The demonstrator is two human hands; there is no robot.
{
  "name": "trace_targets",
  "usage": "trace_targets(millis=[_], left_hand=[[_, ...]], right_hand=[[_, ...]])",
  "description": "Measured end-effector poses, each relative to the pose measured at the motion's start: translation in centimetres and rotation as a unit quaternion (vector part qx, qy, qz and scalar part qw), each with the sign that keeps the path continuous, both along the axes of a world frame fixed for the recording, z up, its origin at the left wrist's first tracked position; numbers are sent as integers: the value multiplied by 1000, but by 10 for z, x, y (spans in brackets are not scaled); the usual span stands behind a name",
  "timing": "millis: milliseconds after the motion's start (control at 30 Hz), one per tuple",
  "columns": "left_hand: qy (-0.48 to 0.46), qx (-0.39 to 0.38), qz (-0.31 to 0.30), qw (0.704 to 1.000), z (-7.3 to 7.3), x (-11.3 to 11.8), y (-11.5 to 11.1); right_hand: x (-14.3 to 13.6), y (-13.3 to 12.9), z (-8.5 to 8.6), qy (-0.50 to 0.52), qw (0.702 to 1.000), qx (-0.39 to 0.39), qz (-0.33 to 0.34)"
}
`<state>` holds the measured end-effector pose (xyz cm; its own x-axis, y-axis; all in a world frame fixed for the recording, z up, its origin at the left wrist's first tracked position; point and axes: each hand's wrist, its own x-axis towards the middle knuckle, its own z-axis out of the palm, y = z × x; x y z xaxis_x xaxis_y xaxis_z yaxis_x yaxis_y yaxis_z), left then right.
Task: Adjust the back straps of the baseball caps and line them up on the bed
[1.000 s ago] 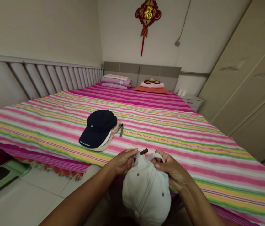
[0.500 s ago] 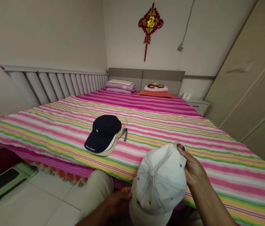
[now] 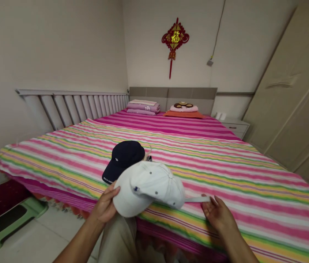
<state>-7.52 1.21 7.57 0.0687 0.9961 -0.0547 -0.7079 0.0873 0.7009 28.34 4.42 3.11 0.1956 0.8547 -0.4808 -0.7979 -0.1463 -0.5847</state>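
A white baseball cap (image 3: 154, 182) is held above the near edge of the bed, its brim toward the left. My left hand (image 3: 106, 204) is closed on the brim, thumb on top. From the back of the cap a pale strap (image 3: 196, 199) stretches to the right. The fingers of my right hand (image 3: 217, 213) pinch the end of this strap. Behind the white cap, a navy cap (image 3: 127, 155) lies on the striped sheet (image 3: 242, 193), its brim partly covered. Beige cap parts show beside the navy one, mostly hidden.
Folded purple bedding (image 3: 142, 107) and a pink and orange pile (image 3: 184, 110) lie by the headboard (image 3: 189, 95). A green stool (image 3: 11, 226) stands on the floor at left. A white nightstand (image 3: 235, 127) is at the far right, near the wardrobe (image 3: 291, 106).
The white cap has risen and turned so its brim points left. My left hand has come up with the brim, while my right hand has drawn the strap out to the right.
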Motion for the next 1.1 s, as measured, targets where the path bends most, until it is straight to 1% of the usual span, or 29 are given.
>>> trace_targets(millis=[67,133,233,267,300,333,367,400,467,500,567,633,700,800,900,967,1100], left_hand=[[8,27,28,999,25,-11,16],[-2,54,65,996,53,-18,34],[-65,97,151,982,95,-27,61],[-91,112,180,973,105,-31,68],[-110,123,206,965,111,-34,74],[-120,112,223,961,113,-38,80],[-120,79,231,962,112,-42,84],[-111,31,230,966,106,-45,86],[-80,-90,210,970,85,-49,88],[-70,-126,205,968,72,-50,88],[-57,-168,210,961,48,-50,85],[-52,-185,221,956,33,-50,83],[-52,-183,230,954,29,-51,83],[-52,-167,244,954,34,-58,86],[-39,-186,242,951,36,-65,86],[-28,-205,232,950,33,-68,83],[-6,-211,223,951,19,-73,73]], right_hand=[[-1,-3,-8,5,1000,-11,-8],[-2,-3,-13,7,1000,-17,-14],[-2,-1,-16,5,999,-25,-24],[-2,-1,-16,4,999,-26,-26],[-2,-1,-17,4,999,-27,-29],[-3,-1,-17,4,999,-28,-30],[-3,-2,-17,5,999,-28,-30],[-4,-2,-17,5,999,-28,-30],[-4,-3,-18,6,999,-29,-29],[-4,-3,-18,6,999,-31,-30],[-3,-2,-19,5,999,-35,-30],[-3,-2,-19,4,999,-38,-30],[-3,-1,-19,3,999,-41,-29],[-4,-1,-17,2,999,-44,-28],[-5,-2,-16,-1,999,-46,-28],[-6,-3,-15,-3,998,-48,-29],[-7,-3,-13,-8,998,-49,-28]])
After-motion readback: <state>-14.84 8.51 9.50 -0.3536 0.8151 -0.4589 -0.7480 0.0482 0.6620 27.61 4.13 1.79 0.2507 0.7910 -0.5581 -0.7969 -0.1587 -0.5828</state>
